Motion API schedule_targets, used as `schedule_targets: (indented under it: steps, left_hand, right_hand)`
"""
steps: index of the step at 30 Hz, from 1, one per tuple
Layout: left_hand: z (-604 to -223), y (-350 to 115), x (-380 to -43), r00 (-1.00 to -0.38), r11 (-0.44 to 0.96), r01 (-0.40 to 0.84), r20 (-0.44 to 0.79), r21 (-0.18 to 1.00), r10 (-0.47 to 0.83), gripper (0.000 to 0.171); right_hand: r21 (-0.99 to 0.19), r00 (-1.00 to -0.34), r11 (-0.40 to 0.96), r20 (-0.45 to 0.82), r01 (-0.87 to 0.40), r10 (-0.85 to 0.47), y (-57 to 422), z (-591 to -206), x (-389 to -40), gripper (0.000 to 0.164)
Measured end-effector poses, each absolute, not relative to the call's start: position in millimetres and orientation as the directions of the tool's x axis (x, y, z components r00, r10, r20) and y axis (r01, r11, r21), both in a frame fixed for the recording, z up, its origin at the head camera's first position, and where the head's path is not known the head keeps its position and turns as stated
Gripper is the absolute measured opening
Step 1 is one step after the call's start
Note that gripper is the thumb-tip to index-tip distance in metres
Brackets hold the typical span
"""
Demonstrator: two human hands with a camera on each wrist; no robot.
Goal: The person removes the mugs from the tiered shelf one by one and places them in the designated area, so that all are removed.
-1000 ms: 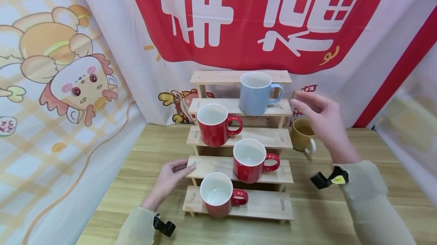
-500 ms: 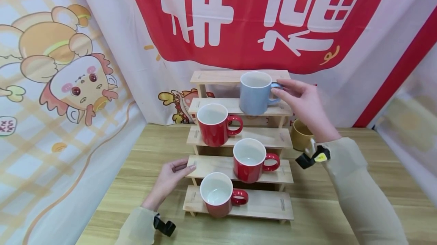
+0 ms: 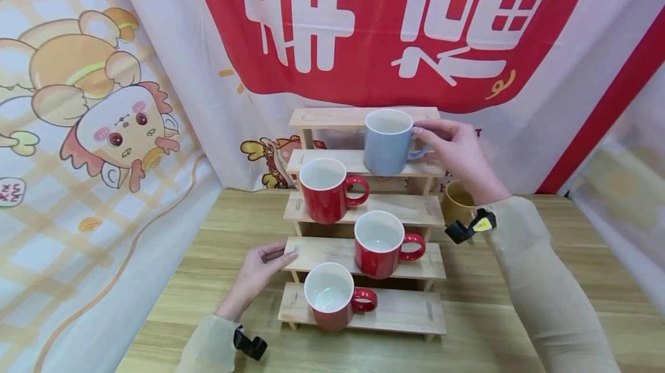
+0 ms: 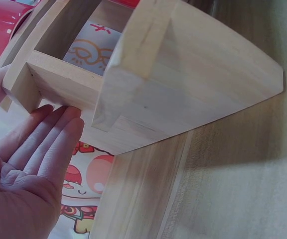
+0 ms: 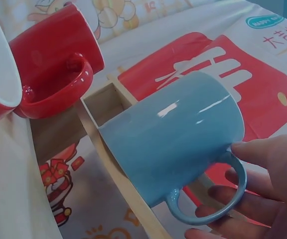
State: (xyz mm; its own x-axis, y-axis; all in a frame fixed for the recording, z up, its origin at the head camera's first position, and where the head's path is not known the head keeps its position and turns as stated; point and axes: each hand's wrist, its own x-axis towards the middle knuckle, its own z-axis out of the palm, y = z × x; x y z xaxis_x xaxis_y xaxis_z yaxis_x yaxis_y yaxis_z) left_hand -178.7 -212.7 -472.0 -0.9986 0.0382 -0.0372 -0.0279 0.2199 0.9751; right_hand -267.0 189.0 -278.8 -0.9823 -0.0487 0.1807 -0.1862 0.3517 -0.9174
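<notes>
A light wooden tiered stand (image 3: 317, 252) faces me. On its second board from the top stands a light blue mug (image 3: 381, 150), upright, handle to the right. My right hand (image 3: 462, 150) pinches that handle, thumb near its top; in the right wrist view the fingers lie behind the handle loop (image 5: 240, 184). My left hand (image 3: 258, 266) holds the left end of the fourth board, thumb on top. From the left wrist view, its fingertips (image 4: 73, 112) meet the wood below. Three red mugs with white insides stand on the lower boards: one higher (image 3: 323, 200), one middle (image 3: 376, 260), one lowest (image 3: 332, 316).
A mustard-yellow mug (image 3: 456, 211) stands on the wood-grain table (image 3: 208, 252) right of the stand, partly hidden by my right wrist and its camera. A printed cloth (image 3: 270, 81) hangs close behind the stand, and another patterned cloth (image 3: 98, 148) borders the left.
My right hand has moved left from beside the blue mug and taken hold of its handle. The mug shows barely any shift. My left hand and the red mugs have stayed put.
</notes>
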Motion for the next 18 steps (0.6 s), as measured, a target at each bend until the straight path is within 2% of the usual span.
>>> schedule_targets:
  steps: [8,18]
  left_hand:
    - [-472,-213,-178,-0.999,0.217,-0.026,-0.036,0.976,0.041,0.052]
    - [-471,-212,-178,-0.998,0.231,-0.037,-0.046,0.972,0.031,0.055]
  right_hand:
    - [-0.964,-0.988,0.242,0.086,-0.114,-0.125,195,-287,-281,0.058]
    - [-0.975,-0.984,0.194,0.075,-0.106,-0.163,199,-290,-286,0.058]
